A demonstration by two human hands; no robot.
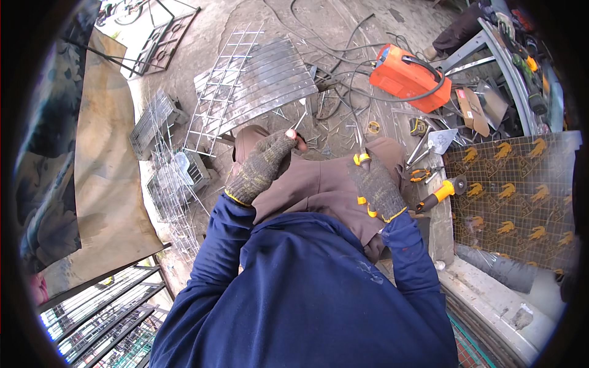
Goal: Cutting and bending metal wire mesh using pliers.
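My left hand [265,167], in a grey knitted glove with bare fingertips, is closed over my left thigh. Its fingers pinch a thin metal rod [300,121] that points up and away. My right hand [381,187], gloved the same way, rests above my right thigh, wrapped round a tool with a yellow-and-dark handle [362,159]. The tool's narrow end points away from me; its exact kind is partly hidden by the glove. Beyond my knees, a welded wire grid [228,86] leans over a slatted metal sheet [276,73].
An orange welding machine [408,78] with dark cables stands far right. Right of my leg lie a yellow angle grinder [443,194], orange-handled pliers [419,175], a tape measure [418,127] and a patterned board [512,199]. Wire racks [178,181] stand left; short rods litter the floor.
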